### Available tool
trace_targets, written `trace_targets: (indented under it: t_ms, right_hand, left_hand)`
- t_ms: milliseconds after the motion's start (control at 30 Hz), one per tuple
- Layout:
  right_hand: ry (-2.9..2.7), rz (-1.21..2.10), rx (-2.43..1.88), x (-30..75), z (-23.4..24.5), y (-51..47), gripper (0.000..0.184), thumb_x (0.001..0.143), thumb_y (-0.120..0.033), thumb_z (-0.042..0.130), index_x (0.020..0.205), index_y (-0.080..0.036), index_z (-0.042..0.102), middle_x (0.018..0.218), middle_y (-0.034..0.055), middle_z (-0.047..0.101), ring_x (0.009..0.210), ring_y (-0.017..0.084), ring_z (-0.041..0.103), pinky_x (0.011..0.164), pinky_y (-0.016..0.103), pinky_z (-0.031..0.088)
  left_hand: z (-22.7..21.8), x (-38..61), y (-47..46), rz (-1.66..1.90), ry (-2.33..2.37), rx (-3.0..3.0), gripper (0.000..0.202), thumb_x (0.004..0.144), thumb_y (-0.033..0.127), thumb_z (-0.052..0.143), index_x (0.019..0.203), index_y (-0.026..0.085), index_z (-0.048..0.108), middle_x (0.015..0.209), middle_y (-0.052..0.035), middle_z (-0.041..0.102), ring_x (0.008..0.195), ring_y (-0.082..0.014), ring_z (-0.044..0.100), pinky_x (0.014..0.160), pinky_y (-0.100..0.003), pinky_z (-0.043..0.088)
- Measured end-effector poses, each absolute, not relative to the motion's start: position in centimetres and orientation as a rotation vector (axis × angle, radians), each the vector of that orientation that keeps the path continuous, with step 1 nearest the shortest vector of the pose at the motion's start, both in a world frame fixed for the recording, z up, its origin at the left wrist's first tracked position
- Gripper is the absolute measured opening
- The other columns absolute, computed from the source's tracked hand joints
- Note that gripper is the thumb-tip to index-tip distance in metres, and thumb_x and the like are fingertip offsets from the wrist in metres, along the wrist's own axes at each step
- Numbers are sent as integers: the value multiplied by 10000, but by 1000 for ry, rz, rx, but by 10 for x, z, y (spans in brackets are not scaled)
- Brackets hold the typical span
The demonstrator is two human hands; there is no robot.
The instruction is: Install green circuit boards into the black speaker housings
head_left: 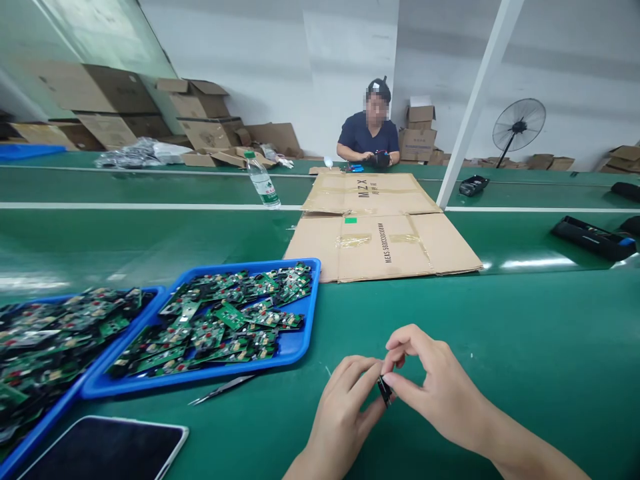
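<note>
Small black part [385, 391], thin and oblong, pinched between the closed fingertips of left hand [341, 415] and right hand [436, 392].

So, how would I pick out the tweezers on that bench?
On the long green bench, find the blue tray of circuit boards nearer the person's left hand, which pinches a small black part with the right hand. Just before the tray's near edge lie the tweezers: slim, pointed bare metal, unlike the broad dark tablet beside them.

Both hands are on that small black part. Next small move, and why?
Probably keep the small black part in the right hand and free the left hand for the tweezers lying by the blue tray; both pinch it now.
</note>
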State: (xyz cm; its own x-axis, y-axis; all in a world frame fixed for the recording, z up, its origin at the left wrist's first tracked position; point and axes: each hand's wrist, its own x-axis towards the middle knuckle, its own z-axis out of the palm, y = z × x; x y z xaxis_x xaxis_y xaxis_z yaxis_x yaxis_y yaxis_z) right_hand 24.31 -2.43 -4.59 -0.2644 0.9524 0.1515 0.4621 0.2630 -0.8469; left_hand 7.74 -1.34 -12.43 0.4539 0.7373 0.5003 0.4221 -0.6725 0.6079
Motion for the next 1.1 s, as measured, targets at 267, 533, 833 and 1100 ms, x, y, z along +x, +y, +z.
trace_targets:
  t_ms: [267, 533, 833, 1100]
  right_hand:
    - [-1854, 953, -1186, 246, -49, -24, 186, 804, -99, 531, 913, -227, 450, 862, -10, 619, 824, 143, 607, 728, 253, 467]
    - [-2032, 735, -1007, 248, -50, -24, 138, 862, -115, 488, 943, -225, 469, 849, 14, 575, 783, 135, 579, 687, 248, 491]
    - [-2040, 637, -960, 249, -48, -24, 160, 865, -106, 498, 957, -229, 453, 794, 5, 573, 732, 133, 551, 636, 236, 504]
    - [-2162, 312, -892, 246, -47, -25, 154, 870, -89, 474, 955, -216, 491, 735, 13, 548, 666, 142, 523, 575, 247, 470]
  left_hand:
    - [-119, 78, -10, 1139, 975, 2140, 324, 794, 243, 636, 1115, 272, 604, 884, -42, 707, 769, -196, 608, 676, -291, 506]
    - [-113, 77, -12, 981, 928, 1913, 273, 761, 359, 660, 1006, 240, 675, 795, -49, 704, 716, -198, 595, 679, -295, 467]
    - [-104, 73, -16, 911, 863, 1656, 206, 688, 315, 723, 882, 245, 716, 802, -9, 709, 754, -189, 598, 726, -256, 422]
    - [-102, 76, -14, 919, 889, 1622, 173, 684, 275, 714, 848, 221, 712, 740, -9, 691, 707, -181, 576, 721, -253, 432]
